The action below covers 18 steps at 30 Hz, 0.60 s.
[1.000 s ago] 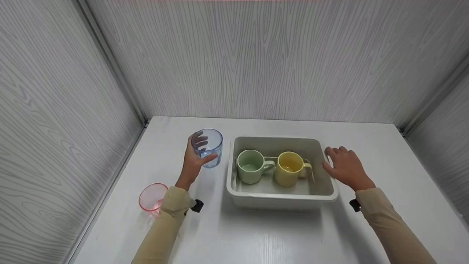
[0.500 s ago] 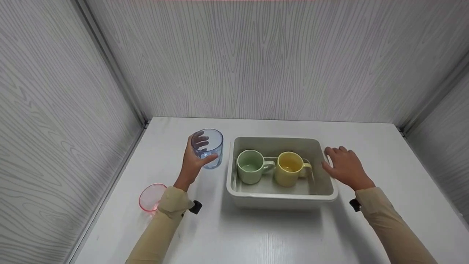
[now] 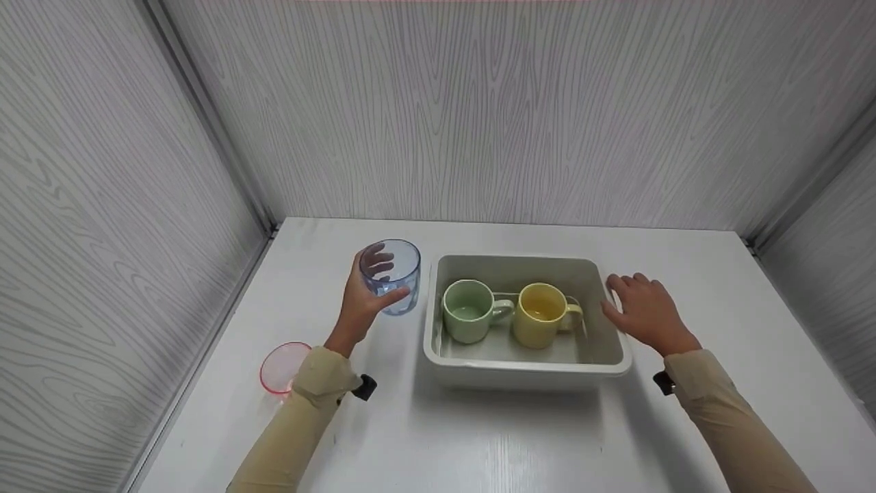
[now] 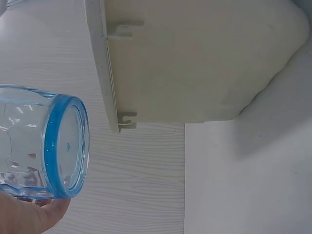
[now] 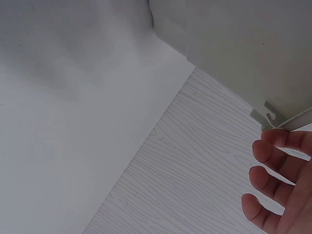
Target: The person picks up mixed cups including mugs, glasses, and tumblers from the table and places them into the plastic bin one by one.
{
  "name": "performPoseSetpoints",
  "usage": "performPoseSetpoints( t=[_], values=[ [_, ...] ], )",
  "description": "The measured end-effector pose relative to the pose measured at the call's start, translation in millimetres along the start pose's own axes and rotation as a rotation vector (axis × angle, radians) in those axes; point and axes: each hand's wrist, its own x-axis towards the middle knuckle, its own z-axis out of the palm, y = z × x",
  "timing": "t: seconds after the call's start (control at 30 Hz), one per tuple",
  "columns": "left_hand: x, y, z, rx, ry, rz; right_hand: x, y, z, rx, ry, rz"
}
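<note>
My left hand (image 3: 364, 298) grips a clear blue drinking glass (image 3: 400, 301) from its left side, thumb on the near side and fingers round the far side. Its mouth faces up, just left of a light grey bin (image 3: 527, 366). In the left wrist view, the thick blue base of the glass (image 4: 52, 146) shows beside the bin's outer wall (image 4: 195, 63). At the bin's right rim rests my right hand (image 3: 643, 309), fingers loosely bent; the right wrist view has the fingers (image 5: 265, 178) spread apart, the uppermost one at the rim. Inside the bin stand a green mug (image 3: 467, 325) and a yellow mug (image 3: 537, 329).
A clear pink glass (image 3: 279, 370) stands on the white table (image 3: 506, 445) at the left, partly hidden behind my left sleeve. Wood-grained panels (image 3: 465, 116) enclose the table at the back and both sides.
My left hand and the blue glass have shifted very slightly right, toward the bin. The right hand, bin and mugs stay where they were.
</note>
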Motion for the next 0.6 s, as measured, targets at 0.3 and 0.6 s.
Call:
performPoseSetpoints(
  t=[0.3,0.6],
  values=[
    [1.2,8.6,1.2,-0.021,-0.029,0.009,0.4,0,-2,0.003,-0.005,0.003],
    [1.5,18.3,3.0,-0.036,-0.054,0.001,-0.4,1,0,0.005,0.007,-0.006]
  ],
)
